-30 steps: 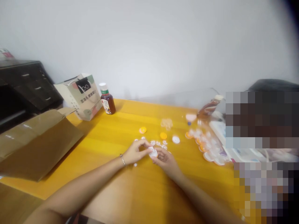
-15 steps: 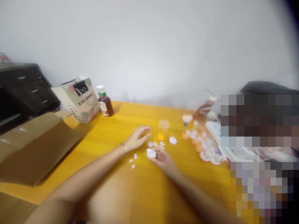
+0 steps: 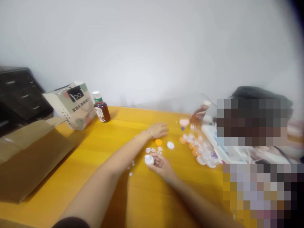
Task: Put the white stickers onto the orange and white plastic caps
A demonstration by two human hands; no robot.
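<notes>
My right hand (image 3: 162, 166) holds a small white round plastic part (image 3: 149, 159) between thumb and fingers, just above the table. Farther back, my left hand (image 3: 159, 130) reaches palm down with fingers stretched out; whatever lies under it is hidden. Near the left wrist is an orange disc (image 3: 158, 142), with a white disc (image 3: 170, 145) to its right. Several small white cutout pieces (image 3: 153, 150) lie just beyond my right hand. A few tiny white dots (image 3: 130, 174) are on the table beside my left forearm.
Several clear and orange round parts (image 3: 201, 152) lie in rows on the right. Behind them a brown bottle (image 3: 199, 112) leans. Another person (image 3: 253, 123) is at the right edge. On the left are a cardboard box (image 3: 35, 155), a paper bag (image 3: 79, 109) and a dark bottle (image 3: 102, 110).
My left hand has moved forward and right, over the spot where clear pieces lay. My right hand keeps hold of the white part. The view has shifted slightly.
</notes>
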